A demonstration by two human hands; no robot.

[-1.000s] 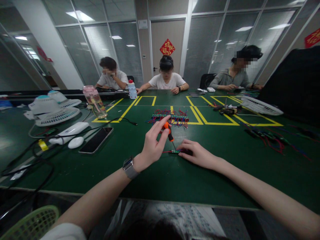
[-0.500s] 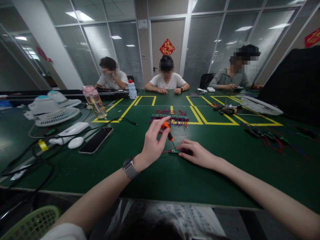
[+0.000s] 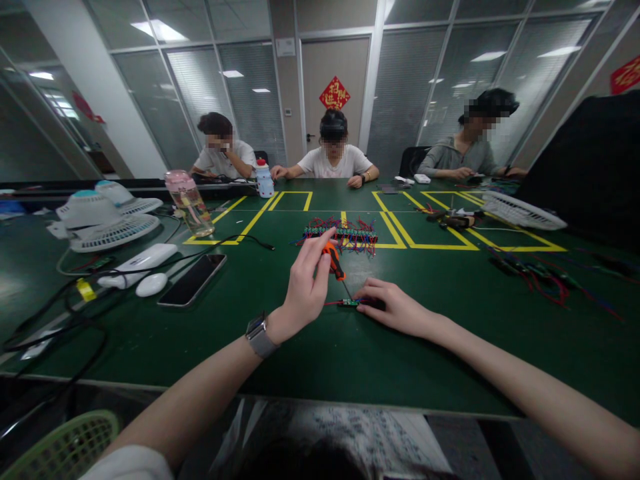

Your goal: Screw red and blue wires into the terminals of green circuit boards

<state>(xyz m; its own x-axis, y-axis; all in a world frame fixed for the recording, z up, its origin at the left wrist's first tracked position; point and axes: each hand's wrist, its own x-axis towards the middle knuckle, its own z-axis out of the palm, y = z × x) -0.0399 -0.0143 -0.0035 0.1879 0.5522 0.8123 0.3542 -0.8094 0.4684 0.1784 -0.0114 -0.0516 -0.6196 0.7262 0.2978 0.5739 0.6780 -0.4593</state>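
Note:
My left hand (image 3: 305,287) pinches a small orange and black screwdriver (image 3: 334,260), whose thin tip reaches down to a small green circuit board (image 3: 351,303) lying on the green table (image 3: 350,347). A watch sits on that wrist. My right hand (image 3: 395,308) lies on the table with its fingers closed on the right end of the board, pressing it down. Red wires trail out from the board's left end. Just beyond the screwdriver lies a row of similar boards with red and blue wires (image 3: 343,235).
To the left lie a phone (image 3: 193,279), a white mouse (image 3: 151,285), a white box, black cables, two small fans (image 3: 107,220) and a pink-capped bottle (image 3: 189,203). Tools and another fan (image 3: 523,212) are at right. Three people sit across the table. A green basket (image 3: 65,450) is at bottom left.
My left fingers have shifted a little on the screwdriver handle, which tilts slightly differently. The right hand and the board stay put. A person opposite has moved an arm.

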